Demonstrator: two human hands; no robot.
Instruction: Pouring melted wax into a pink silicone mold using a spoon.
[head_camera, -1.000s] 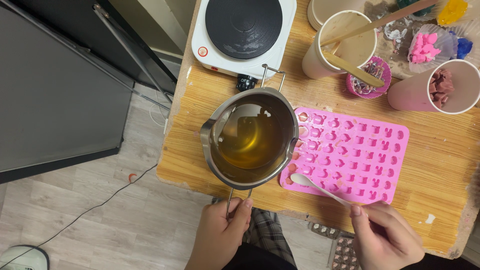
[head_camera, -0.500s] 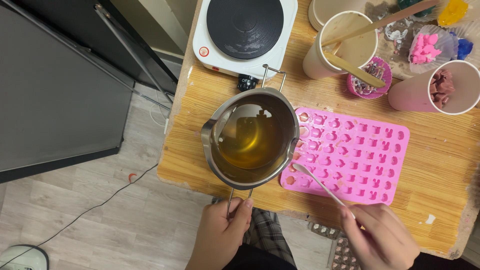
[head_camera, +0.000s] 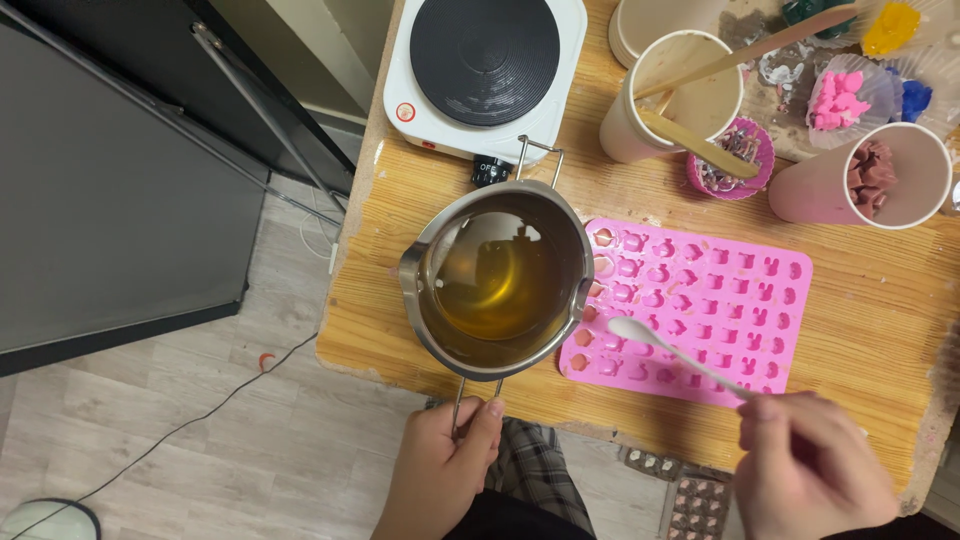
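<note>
A steel melting pot (head_camera: 420, 268) holding clear amber liquid (head_camera: 495, 290) stands on the wooden table, tilted slightly. My left hand (head_camera: 440, 470) grips its wire handle at the table's front edge. My right hand (head_camera: 815, 470) holds a white plastic spoon (head_camera: 670, 350), whose bowl hovers over the left side of a pink silicone mould (head_camera: 740, 290) with many small shaped cavities, close to the pot's spout.
A white electric hotplate (head_camera: 485, 70) sits behind the pot. Paper cups (head_camera: 680, 95) with wooden sticks, a cup of brown pieces (head_camera: 875, 175), and small cups of pink, blue and yellow bits stand at the back right. A cable trails on the floor.
The spoon has swung slightly, its bowl shifting along the mould's left edge by the pot. My left hand has stayed on the handle.
</note>
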